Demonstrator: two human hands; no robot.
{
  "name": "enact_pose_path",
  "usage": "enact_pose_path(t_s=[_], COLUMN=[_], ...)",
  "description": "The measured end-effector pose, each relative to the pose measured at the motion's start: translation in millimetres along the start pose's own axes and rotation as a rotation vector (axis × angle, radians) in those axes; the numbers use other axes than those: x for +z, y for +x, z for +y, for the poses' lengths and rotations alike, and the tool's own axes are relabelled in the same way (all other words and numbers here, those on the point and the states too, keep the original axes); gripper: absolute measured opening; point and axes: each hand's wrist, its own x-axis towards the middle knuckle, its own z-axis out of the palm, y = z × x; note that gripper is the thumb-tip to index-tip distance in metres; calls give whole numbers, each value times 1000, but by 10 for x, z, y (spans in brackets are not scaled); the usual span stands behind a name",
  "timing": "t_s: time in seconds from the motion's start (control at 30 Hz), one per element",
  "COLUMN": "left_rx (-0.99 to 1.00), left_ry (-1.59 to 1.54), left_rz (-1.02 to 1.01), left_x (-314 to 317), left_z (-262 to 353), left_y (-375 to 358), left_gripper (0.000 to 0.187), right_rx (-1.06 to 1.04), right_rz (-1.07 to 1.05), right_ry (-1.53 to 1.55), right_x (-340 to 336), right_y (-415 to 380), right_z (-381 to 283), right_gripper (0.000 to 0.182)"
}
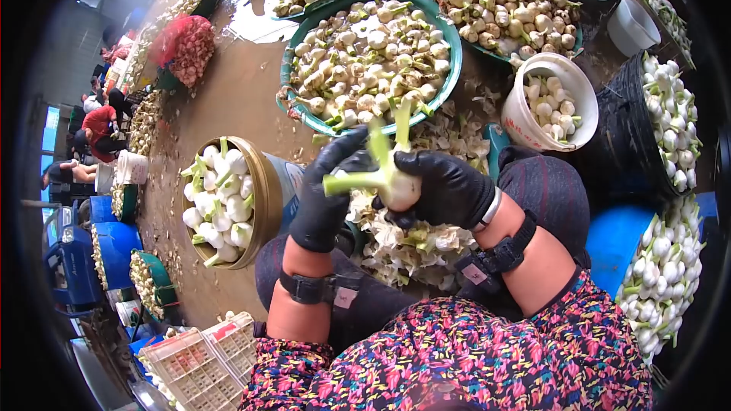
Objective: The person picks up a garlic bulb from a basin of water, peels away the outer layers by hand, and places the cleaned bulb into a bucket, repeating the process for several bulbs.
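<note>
Both hands wear black gloves. My right hand (449, 192) is closed around a white garlic bulb (402, 190), its thumb on top. Thick green stems stick out from the bulb's area, one up and one to the left. My left hand (324, 196) is beside these stems, its fingers curled and slightly blurred; what they pinch is hidden. Below the hands lies a heap of pale peeled skins and trimmings (419, 247). To the left, a round tan-rimmed bucket (257, 154) holds clean white bulbs (221, 205).
Ahead stands a large green-rimmed basin (285, 68) of garlic, with more full basins behind. A white bucket (525, 133) with bulbs stands right of it. A black container (620, 118) and a blue one (617, 240) hold garlic at the right. People (99, 125) sit far left.
</note>
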Motion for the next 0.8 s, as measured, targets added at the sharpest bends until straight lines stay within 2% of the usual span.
enact_pose_path(t_s=[0.07, 0.1, 0.13, 0.2, 0.23, 0.27, 0.33, 0.37, 0.4, 0.47, 0.5, 0.53, 0.6, 0.63, 0.67, 0.7, 0.73, 0.77, 0.8], left_rx=[-196, -239, -241, 23, -153, -153, -98, -86, -66, -97, -12, -7, -146, -165, -167, 4, 172, 488, 486], left_ry=[-351, -388, -386, -176, -387, -388, -220, -285, -350, -367, -186, -179, -482, -518, -522, -267, -7, 602, 602], left_rz=[-77, -140, -142, -59, 8, 12, -48, -12, 24, 165, 178, 182, 146, 143, 148, 120, 85, -11, -18], left_x=[-122, -137, -90, 39, -11, -21, -46, -96, -146, -211, -206, -228, -270, -274, -256, -167, -116, -205, -166], left_z=[43, 84, 95, 78, -3, -3, 12, 46, 79, 114, 162, 146, 26, -26, -79, -36, -11, -62, -48], left_y=[10, 0, -7, -39, -49, -48, -15, 0, 40, 89, 98, 87, 102, 114, 88, 68, 62, 75, 76], left_gripper=[41, 42, 42, 37, 29, 29, 17, 20, 24, 29, 30, 30, 32, 31, 31, 31, 30, 26, 26], right_rx=[-190, -197, -199, -177, -193, -189, -641, -1122, -1374, -931, -312, 303, 680, 283, 141, -427, -443, -582, -632], right_rz=[39, 26, 26, -31, 42, 41, 377, 362, 424, 269, 148, 27, 26, 251, 417, 472, 521, 446, 405], right_ry=[-1, -40, -38, -125, -176, -177, -674, -1491, -1995, -2078, -2153, -2120, -2073, -2074, -1973, -1797, -1493, -1187, -899], right_x=[-23, -19, -55, -131, -128, -119, -44, -20, 71, 145, 42, -77, -167, -154, -153, -164, -167, -149, -37], right_y=[29, 25, 51, 132, 145, 178, 238, 102, 5, -6, 17, 52, 81, 2, -10, 16, 13, 26, 23], right_z=[-22, -64, -54, 3, 18, 38, 57, -38, 13, 167, 251, 296, 281, 273, 186, 138, 40, 5, -10], right_gripper=[44, 45, 45, 45, 40, 40, 33, 21, 18, 17, 22, 29, 42, 52, 56, 61, 60, 55, 45])
